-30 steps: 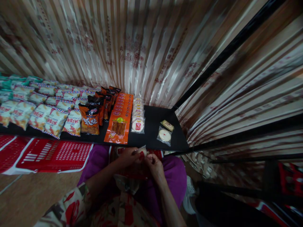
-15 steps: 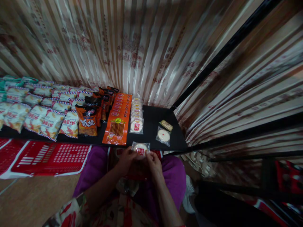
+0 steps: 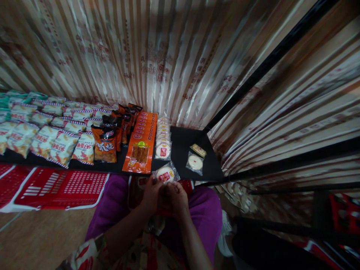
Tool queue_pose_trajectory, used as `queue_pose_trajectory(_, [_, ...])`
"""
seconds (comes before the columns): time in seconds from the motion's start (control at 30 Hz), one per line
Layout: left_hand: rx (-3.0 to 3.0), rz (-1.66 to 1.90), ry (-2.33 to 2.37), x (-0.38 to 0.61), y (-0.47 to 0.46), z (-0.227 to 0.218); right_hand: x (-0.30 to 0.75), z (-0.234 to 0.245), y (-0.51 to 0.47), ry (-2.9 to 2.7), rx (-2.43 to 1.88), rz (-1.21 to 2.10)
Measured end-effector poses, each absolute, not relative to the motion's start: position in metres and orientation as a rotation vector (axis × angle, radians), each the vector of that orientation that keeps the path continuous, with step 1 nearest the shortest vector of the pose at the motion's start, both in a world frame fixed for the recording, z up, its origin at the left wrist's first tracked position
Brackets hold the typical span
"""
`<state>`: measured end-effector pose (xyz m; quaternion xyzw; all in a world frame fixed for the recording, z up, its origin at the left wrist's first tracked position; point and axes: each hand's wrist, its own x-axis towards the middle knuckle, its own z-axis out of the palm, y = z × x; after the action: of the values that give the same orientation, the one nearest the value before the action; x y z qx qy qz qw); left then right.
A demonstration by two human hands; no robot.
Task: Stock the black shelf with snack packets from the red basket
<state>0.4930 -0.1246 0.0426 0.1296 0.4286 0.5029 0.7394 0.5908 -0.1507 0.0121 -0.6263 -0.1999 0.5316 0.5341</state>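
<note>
A clear packet with a round white rice cracker and red print [image 3: 165, 173] is held between my two hands at the table's front edge, tilted. My left hand [image 3: 151, 194] is closed on its lower left side. The fingers of my right hand [image 3: 178, 195] pinch the packet's lower right edge; the fingertips are partly hidden. Just beyond, a row of similar rice cracker packets [image 3: 163, 149] runs back across the black table [image 3: 180, 144]. To the right lie another round cracker packet [image 3: 194, 162] and a small beige wrapped snack [image 3: 198, 150].
Left of the crackers are flat orange snack packs [image 3: 140, 138], upright orange-black bags [image 3: 104, 144] and rows of pale snack bags [image 3: 63, 148]. A red basket [image 3: 84, 187] sits below the table. Black poles [image 3: 270, 60] and a patterned curtain [image 3: 174, 56] border the table.
The held packet has turned, its right side lifting and its lower edge swinging down. My right hand has shifted left and curled closer to my left hand.
</note>
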Motion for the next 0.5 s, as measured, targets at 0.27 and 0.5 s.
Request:
queue_pose_trajectory(0.27, [0.428, 1.005, 1.097, 0.489, -0.128, 0.031, 0.590, 0.019, -0.146, -0.512, -1.474, 1.204])
queue_pose_trajectory(0.5, [0.588, 0.913, 1.251, 0.481, -0.126, 0.026, 0.602, 0.014, -0.134, -0.576, -1.457, 1.120])
